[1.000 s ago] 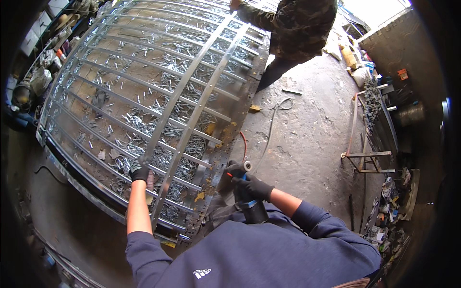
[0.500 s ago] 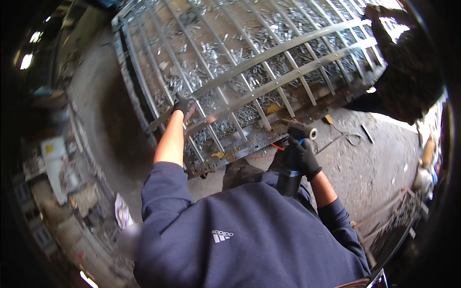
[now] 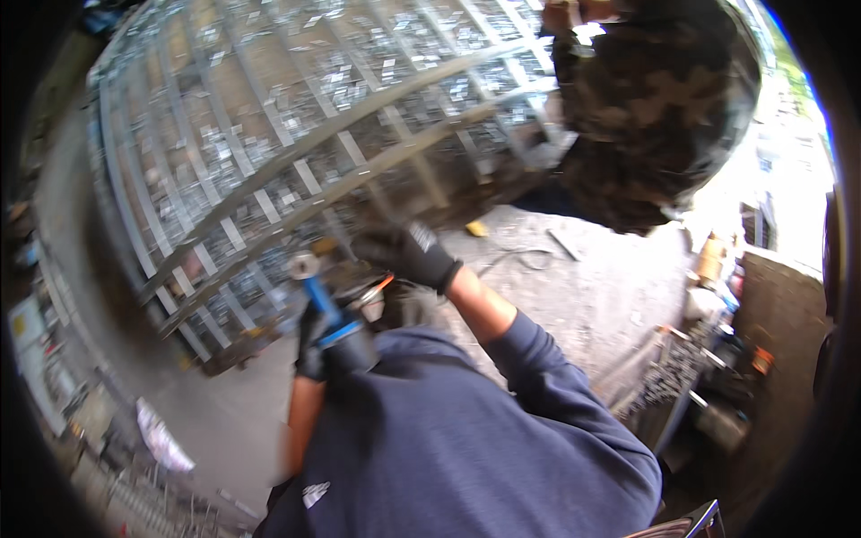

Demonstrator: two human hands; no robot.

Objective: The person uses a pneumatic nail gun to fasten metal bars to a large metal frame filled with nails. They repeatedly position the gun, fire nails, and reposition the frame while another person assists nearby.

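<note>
The blue tool [image 3: 325, 305] is held by the left hand [image 3: 311, 342], w/ the gloved fingers seemingly wrapped round its grip. It is held nr the chest, by the near edge of the metal frame [image 3: 408, 143]; b/c of blur, it can't be told if the frame is touched. The step in hand is prob. just the tool being handled. For the next move, a firm grip & a steady wrist are prob. needed. The left forearm is pointed to the far side. The right forearm is pointed far & left, w/ the right hand [image 3: 414, 255] put right of the tool. Its fingers are too blurred: wide, narrow or holding, can't tell. An orange tip [image 3: 387, 281] is seen just nearer. At far right, a co-worker [image 3: 655, 117] is seen.
</note>
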